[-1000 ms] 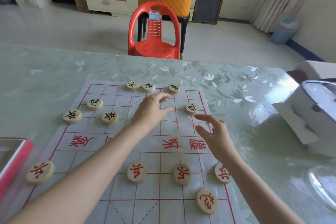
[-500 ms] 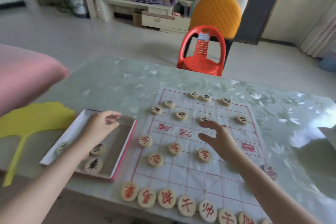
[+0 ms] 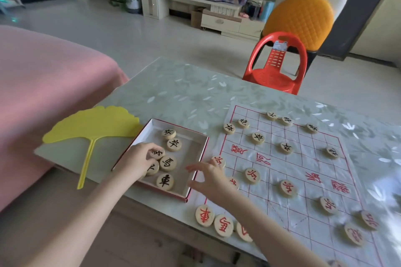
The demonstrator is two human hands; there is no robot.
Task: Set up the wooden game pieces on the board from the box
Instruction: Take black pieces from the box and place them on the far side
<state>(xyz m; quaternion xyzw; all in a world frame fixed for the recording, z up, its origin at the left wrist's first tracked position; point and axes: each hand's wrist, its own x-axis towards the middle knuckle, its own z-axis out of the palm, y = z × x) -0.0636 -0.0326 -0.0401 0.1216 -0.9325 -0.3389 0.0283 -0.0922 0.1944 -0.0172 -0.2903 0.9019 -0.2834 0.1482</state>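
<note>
Wooden game pieces with black characters are left in the box (image 3: 196, 176), which lies just left of the board (image 3: 303, 171); six can be counted there. The left hand (image 3: 138, 159) is lowered into the box with its fingers curled onto one piece (image 3: 156, 153) near the box's left wall, apparently being gripped, though the hold is partly hidden. The right hand (image 3: 209, 176) is held open and empty over the box's right wall, fingers spread. The step in hand is judged to be fetching a black piece. Next, that piece would need to be lifted clear of the box and carried to an unfilled point on the board's far side.
</note>
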